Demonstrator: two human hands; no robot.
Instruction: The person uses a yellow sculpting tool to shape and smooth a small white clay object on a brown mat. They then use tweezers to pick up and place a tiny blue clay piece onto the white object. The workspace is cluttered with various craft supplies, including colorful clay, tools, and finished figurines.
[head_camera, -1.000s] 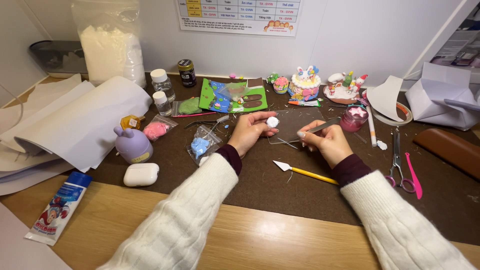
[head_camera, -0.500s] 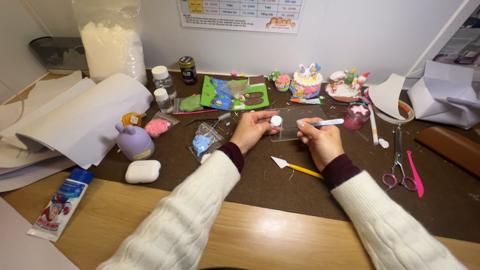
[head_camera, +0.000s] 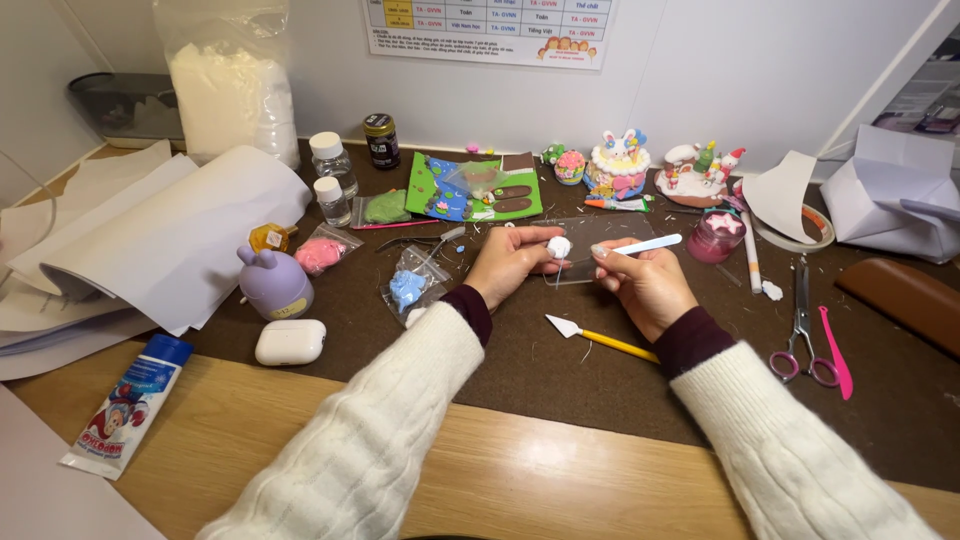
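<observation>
Two hands meet over the middle of the dark brown felt mat (head_camera: 600, 390), and everything turns on the small gap between them. The left hand (head_camera: 512, 262) pinches a small white ball of modelling clay (head_camera: 559, 246) between thumb and fingertips, holding it up just off the mat, above a clear plastic sheet (head_camera: 585, 268) that lies flat there. The right hand (head_camera: 645, 285) is closed around a slim white sculpting tool (head_camera: 650, 243), gripped pen-style. That tool's long axis runs almost level, left to right, with its free end pointing right toward the pink-lidded jar (head_camera: 717, 235), while the working end sits at the fingers, just beside the clay ball. So the ball lies directly left of the tool grip, nearly touching; whether the tip actually meets the clay I cannot tell. Near the right wrist, a yellow-handled spatula tool (head_camera: 600, 338) rests on the mat, blade to the left. Farther right lie pink-handled scissors (head_camera: 800, 335). To the left sit a small bag of blue clay (head_camera: 408, 287), a lilac bunny-eared bottle (head_camera: 272, 283) and a white earbud case (head_camera: 290, 341); at the far edge stands a clay cake figure (head_camera: 617, 165).
</observation>
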